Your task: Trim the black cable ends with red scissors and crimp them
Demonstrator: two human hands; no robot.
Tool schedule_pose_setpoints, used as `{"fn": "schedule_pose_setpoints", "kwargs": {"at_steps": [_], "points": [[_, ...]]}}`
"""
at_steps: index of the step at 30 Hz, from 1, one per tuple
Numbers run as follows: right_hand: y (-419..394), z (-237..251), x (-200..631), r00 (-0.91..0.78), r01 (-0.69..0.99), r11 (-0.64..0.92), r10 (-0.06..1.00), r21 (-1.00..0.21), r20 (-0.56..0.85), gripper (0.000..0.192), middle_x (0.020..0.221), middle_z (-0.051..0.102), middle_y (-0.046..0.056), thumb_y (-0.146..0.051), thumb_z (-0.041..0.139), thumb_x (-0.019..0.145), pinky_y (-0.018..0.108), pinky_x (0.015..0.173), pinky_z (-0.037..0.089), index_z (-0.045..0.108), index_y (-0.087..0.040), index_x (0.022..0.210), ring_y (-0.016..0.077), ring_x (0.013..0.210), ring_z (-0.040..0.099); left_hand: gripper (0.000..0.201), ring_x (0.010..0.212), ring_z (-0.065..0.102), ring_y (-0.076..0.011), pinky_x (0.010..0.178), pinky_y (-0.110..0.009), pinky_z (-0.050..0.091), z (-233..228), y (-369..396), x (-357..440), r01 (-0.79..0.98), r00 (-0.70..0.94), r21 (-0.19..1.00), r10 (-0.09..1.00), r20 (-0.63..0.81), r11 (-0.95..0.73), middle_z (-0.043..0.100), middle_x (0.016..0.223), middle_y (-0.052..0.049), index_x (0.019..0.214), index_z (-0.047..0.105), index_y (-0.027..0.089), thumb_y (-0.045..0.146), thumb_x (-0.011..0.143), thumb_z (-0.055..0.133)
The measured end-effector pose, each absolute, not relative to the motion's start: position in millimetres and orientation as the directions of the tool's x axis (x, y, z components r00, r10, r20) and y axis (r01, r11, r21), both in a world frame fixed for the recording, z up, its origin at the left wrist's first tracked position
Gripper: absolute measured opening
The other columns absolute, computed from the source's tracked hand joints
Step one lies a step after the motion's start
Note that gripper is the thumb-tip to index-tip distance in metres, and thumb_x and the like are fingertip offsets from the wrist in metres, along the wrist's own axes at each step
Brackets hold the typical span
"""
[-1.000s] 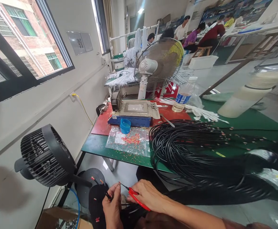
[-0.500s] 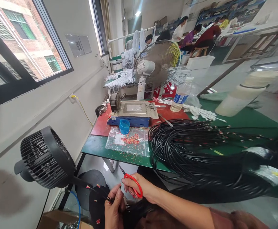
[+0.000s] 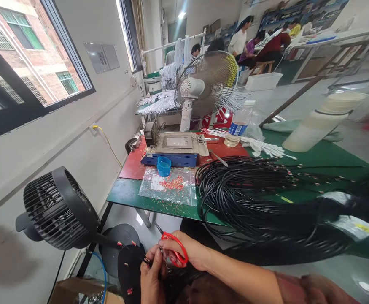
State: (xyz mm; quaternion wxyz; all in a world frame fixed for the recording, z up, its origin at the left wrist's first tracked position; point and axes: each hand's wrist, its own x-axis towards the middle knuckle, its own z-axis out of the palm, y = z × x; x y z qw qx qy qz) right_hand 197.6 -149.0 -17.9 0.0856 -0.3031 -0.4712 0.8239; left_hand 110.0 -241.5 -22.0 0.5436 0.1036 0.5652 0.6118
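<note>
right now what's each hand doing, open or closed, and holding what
Left hand: closed, holding black cables.
Right hand: closed, holding red-handled scissors.

Red-handled scissors (image 3: pixel 168 235) are gripped by the right hand (image 3: pixel 190 250), black cables (image 3: pixel 146 261) by the left hand (image 3: pixel 153 272); a plastic bag (image 3: pixel 184 197) is laid near the front edge of the desk (image 3: pixel 123 192).

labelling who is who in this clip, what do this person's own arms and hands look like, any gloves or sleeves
The left hand and right hand are both ungloved. The right forearm is bare up to a dark reddish-brown sleeve. No left sleeve can be made out.
</note>
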Motion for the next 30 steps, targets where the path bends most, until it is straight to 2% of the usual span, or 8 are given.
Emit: {"fn": "schedule_pose_setpoints", "kwargs": {"at_steps": [4,10,14,21,25,30], "points": [[-147.8,-16.4,195.2,-0.81,0.174,-0.663,0.324,-0.728,-0.488,0.036,0.038,0.046,-0.004,-0.046,0.061,0.065,0.016,0.03,0.024,0.056,-0.012,0.054,0.0052,0.032,0.04,0.018,0.047,0.033,-0.0015,0.054,-0.021,0.027,-24.3,-242.3,108.1,-0.605,-0.334,0.769,0.81,-0.482,0.208,0.038,0.044,0.008,0.065,0.053,0.018,0.035,0.07,0.049],[-149.2,-16.6,192.4,-0.782,0.219,-0.739,0.257,-0.638,-0.567,0.032,0.042,0.05,-0.002,-0.037,0.054,0.072,0.013,0.03,0.024,0.058,-0.011,0.055,0.003,0.031,0.039,0.02,0.043,0.028,-0.0001,0.049,-0.022,0.02,-27.0,-243.8,106.4,-0.628,-0.278,0.749,0.837,-0.472,0.214,0.039,0.045,0.008,0.06,0.052,0.017,0.033,0.071,0.048],[-151.7,-18.9,190.7,-0.761,0.221,-0.73,0.286,-0.647,-0.583,0.035,0.039,0.048,-0.002,-0.037,0.053,0.075,0.014,0.029,0.022,0.056,-0.011,0.051,0.0027,0.029,0.037,0.024,0.04,0.023,0.001,0.047,-0.024,0.015,-24.5,-243.7,106.3,-0.622,-0.26,0.749,0.842,-0.472,0.227,0.042,0.048,0.007,0.056,0.049,0.016,0.035,0.071,0.047],[-155.2,-21.3,191.1,-0.786,0.179,-0.637,0.365,-0.75,-0.498,0.048,0.037,0.043,-0.005,-0.057,0.054,0.07,0.016,0.027,0.02,0.057,-0.011,0.054,0.0047,0.029,0.035,0.026,0.043,0.022,-0.0009,0.048,-0.023,0.016,-21.3,-241.9,108.0,-0.626,-0.288,0.751,0.834,-0.471,0.209,0.029,0.041,0.009,0.056,0.042,0.019,0.039,0.072,0.044],[-156.6,-18.5,191.9,-0.798,0.129,-0.568,0.427,-0.813,-0.425,0.047,0.035,0.041,-0.005,-0.056,0.06,0.065,0.017,0.03,0.019,0.055,-0.012,0.052,0.0043,0.03,0.035,0.026,0.042,0.02,-0.0004,0.047,-0.023,0.015,-19.7,-239.7,109.1,-0.622,-0.319,0.757,0.816,-0.482,0.203,0.028,0.041,0.01,0.056,0.042,0.019,0.039,0.071,0.046],[-160.1,-20.1,192.3,-0.805,0.109,-0.564,0.433,-0.819,-0.405,0.047,0.037,0.043,-0.005,-0.057,0.064,0.062,0.017,0.033,0.022,0.057,-0.01,0.057,0.0037,0.031,0.035,0.023,0.039,0.02,0.0009,0.045,-0.022,0.013,-22.4,-240.4,105.9,-0.694,-0.34,0.699,0.779,-0.526,0.169,0.033,0.042,0.01,0.057,0.043,0.019,0.037,0.069,0.05]]}}
